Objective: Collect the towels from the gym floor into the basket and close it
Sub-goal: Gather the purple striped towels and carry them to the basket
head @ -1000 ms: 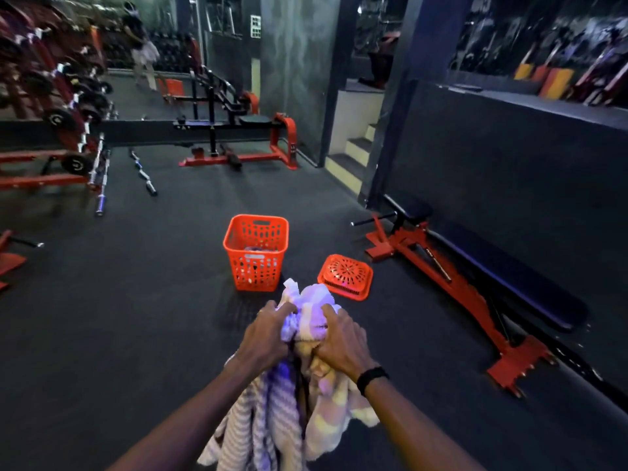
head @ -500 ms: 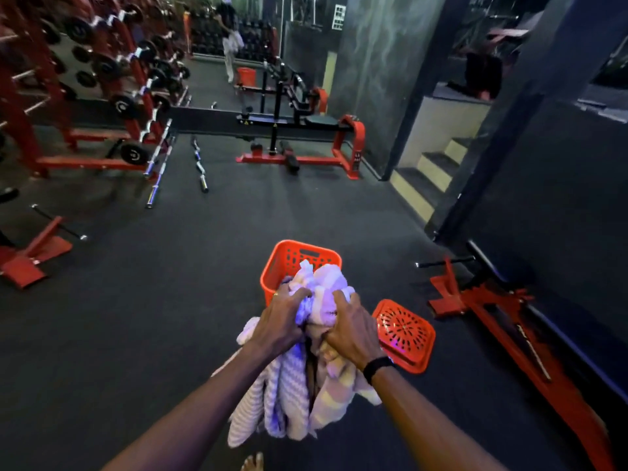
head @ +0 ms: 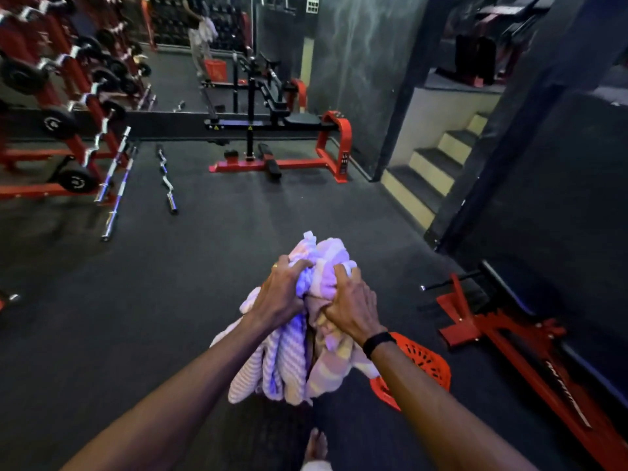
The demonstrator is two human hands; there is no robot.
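Observation:
A bundle of pale striped towels (head: 289, 365) hangs in front of me, bunched at the top. My left hand (head: 280, 294) and my right hand (head: 350, 305) both grip that bunched top, side by side. The orange basket is hidden behind the towels and my arms. Its orange perforated lid (head: 424, 365) lies flat on the dark floor just right of my right forearm, partly covered by it. My bare foot (head: 316, 445) shows below the bundle.
A red-framed bench (head: 530, 355) lies along the right wall. Steps (head: 431, 171) rise at the back right. Barbells (head: 166, 180) lie on the floor beside a red weight rack (head: 64, 130) at the left. A red and black machine (head: 282, 144) stands ahead by a mirror.
I have walked up to the basket with the towels; it slid down the view and is now hidden behind the bundle. The lid has moved under my right forearm.

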